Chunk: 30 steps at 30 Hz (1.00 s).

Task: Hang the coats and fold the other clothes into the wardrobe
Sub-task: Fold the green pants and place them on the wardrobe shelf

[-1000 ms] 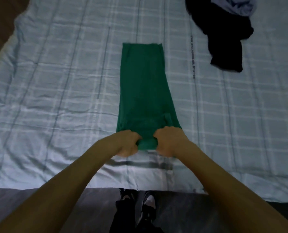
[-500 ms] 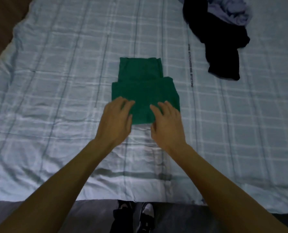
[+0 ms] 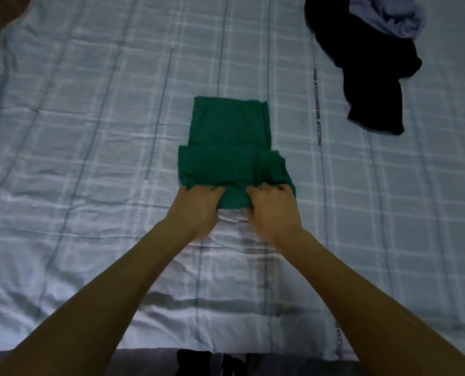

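A green garment (image 3: 230, 147) lies folded on the pale checked bedsheet (image 3: 90, 131), its near part doubled over the far part. My left hand (image 3: 197, 210) grips the garment's near fold edge on the left, fingers curled into the cloth. My right hand (image 3: 272, 210) grips the same edge on the right, fingers curled under the fold. Both hands sit side by side at the near end of the garment.
A black garment (image 3: 367, 69) lies crumpled at the far right of the bed, with a lilac garment (image 3: 388, 17) on top of it. The bed's near edge (image 3: 144, 351) runs along the bottom, with dark floor and shoes (image 3: 212, 365) below.
The long green garment was folded over from its near end. My hands then lay flat on the fold, and now both have curled around its near edge.
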Available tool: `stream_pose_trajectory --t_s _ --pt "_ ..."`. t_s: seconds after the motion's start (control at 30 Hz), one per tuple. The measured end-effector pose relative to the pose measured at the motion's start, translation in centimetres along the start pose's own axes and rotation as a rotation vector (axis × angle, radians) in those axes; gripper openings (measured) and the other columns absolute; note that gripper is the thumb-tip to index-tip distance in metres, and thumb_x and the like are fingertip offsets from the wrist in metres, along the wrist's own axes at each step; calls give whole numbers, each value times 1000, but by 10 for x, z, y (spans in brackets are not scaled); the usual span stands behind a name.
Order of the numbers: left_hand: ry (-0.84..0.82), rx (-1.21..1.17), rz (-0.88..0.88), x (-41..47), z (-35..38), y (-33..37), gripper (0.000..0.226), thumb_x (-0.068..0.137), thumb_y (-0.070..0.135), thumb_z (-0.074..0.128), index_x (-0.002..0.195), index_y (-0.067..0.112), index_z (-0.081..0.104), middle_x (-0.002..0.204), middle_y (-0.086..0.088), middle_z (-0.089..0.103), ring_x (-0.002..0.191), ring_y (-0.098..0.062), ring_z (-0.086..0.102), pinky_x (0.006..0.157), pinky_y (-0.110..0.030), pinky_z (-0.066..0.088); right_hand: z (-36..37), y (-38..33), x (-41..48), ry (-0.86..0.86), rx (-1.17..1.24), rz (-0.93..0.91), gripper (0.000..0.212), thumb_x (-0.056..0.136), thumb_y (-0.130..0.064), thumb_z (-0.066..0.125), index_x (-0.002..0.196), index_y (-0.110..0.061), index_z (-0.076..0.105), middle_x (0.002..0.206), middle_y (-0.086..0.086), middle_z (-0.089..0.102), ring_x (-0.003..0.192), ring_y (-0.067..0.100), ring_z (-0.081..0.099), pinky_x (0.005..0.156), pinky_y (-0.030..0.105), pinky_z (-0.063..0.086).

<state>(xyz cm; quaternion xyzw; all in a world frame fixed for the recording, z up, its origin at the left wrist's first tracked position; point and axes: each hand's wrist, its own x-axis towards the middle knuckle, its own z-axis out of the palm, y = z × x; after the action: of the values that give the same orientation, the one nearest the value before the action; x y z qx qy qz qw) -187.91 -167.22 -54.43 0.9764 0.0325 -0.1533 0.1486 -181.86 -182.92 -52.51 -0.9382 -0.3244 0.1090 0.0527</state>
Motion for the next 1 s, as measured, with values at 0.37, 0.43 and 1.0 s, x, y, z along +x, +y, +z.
stream_pose_trajectory --t_s 0.37,0.43,1.0 --pt "368 -290 -10 16 -129 -16 33 91 23 54 124 24 56 116 -6 63 104 -26 57 92 -39 46 -110 -3 34 369 176 88 46 78 -4 56 122 -15 60 110 8 65 103 30 57 88 38 44" --pt "581 -304 13 24 -123 -23 38 91 18 51 130 15 52 120 -12 59 107 -30 54 94 -41 43 -92 -3 44 374 218 138 52 80 -8 59 131 -11 52 123 13 59 116 32 51 100 46 40" --pt "73 142 2 86 -5 -40 119 69 75 55 146 23 -20 155 -17 -14 144 -31 -13 113 -57 -4 10 32 110 -164 -166 -30 121 68 -67 66 149 -28 -15 157 14 -17 144 30 -16 115 55 -5"
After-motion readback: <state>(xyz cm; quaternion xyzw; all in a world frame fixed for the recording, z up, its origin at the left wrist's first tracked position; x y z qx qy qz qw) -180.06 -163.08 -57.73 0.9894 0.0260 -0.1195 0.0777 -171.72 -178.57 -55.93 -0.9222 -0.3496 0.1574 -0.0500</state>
